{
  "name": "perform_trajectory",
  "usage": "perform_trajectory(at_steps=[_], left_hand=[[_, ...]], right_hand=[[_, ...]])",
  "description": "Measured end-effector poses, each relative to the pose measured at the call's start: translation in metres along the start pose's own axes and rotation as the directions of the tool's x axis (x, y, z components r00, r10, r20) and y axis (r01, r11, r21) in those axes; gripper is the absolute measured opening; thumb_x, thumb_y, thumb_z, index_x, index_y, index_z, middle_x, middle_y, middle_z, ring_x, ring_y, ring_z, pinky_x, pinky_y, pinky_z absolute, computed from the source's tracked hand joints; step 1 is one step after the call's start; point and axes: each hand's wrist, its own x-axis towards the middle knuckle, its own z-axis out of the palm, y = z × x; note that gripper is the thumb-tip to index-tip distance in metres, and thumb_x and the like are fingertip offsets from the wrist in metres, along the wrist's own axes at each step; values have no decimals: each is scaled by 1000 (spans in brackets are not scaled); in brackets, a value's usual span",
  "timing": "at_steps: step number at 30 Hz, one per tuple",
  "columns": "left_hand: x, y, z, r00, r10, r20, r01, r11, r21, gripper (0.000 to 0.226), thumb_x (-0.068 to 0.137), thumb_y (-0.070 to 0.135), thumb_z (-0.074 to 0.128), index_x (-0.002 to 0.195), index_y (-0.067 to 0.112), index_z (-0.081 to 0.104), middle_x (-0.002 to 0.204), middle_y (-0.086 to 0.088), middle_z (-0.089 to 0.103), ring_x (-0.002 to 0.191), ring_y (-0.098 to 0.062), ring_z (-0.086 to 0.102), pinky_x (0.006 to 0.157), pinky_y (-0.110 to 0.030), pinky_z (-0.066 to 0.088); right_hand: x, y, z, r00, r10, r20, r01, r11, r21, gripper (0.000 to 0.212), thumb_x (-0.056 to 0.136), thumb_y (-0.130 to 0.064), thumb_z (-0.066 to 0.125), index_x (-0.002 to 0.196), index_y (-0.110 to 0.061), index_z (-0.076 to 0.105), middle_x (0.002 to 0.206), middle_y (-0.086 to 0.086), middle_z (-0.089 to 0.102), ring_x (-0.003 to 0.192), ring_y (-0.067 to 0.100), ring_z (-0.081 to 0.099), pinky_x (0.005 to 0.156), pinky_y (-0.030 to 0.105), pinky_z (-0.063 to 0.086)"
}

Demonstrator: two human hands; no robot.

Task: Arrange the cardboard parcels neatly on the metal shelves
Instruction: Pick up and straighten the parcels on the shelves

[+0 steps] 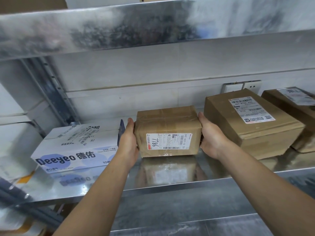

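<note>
A small brown cardboard parcel with a white label marked 7786 rests on the middle metal shelf. My left hand holds its left side, thumb up along the edge. My right hand holds its right side; its fingers are hidden behind the box. A larger brown parcel with a white label lies just to the right, close to my right hand. A third brown parcel sits at the far right, partly cut off. A white Deeyeo box lies to the left, close to my left hand.
An upper metal shelf hangs low over the parcels. A perforated steel upright stands at the back left. Wall sockets sit behind the larger parcel. More white boxes crowd the far left. A lower shelf shows below.
</note>
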Motion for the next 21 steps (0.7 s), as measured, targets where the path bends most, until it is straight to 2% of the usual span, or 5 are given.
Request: perform_trajectory(at_steps=[5,10,12,15,21], left_hand=[[-2,11,0,998,27,-49,-16,975,220,106,52,93,60,148,51,38,150,15,52,126,-20,62,106,-48,47],[-6,37,11,999,-20,-30,31,903,428,112,51,90,49,146,30,49,164,1,33,132,-26,56,104,-43,48],[-7,44,17,1000,-3,-26,14,900,435,109,53,91,48,142,28,53,155,-2,47,127,-27,60,108,-46,47],[-20,50,26,999,35,-19,-25,914,405,80,74,82,46,130,26,61,127,-4,67,111,-25,68,90,-37,55],[-30,38,24,997,71,20,-74,968,238,46,105,57,37,113,25,70,94,14,74,82,-6,68,71,-27,48]], right_hand=[[3,-8,-2,1000,17,-18,-19,994,-106,26,103,-26,46,84,-19,63,71,-1,63,76,22,58,68,34,44],[9,-22,-3,997,-57,-49,46,976,-212,27,100,-16,40,90,-18,65,76,0,66,72,20,59,69,34,44],[10,-26,-1,994,-95,-47,85,978,-191,32,100,-12,40,87,-17,69,69,-3,68,71,18,58,67,32,45],[10,-30,-1,991,-132,-22,129,984,-120,37,101,-8,37,94,-20,71,76,-4,72,80,19,62,71,33,47],[7,-29,-5,984,-178,-13,178,980,86,20,103,-22,49,95,-17,67,84,-1,72,82,17,65,69,30,49]])
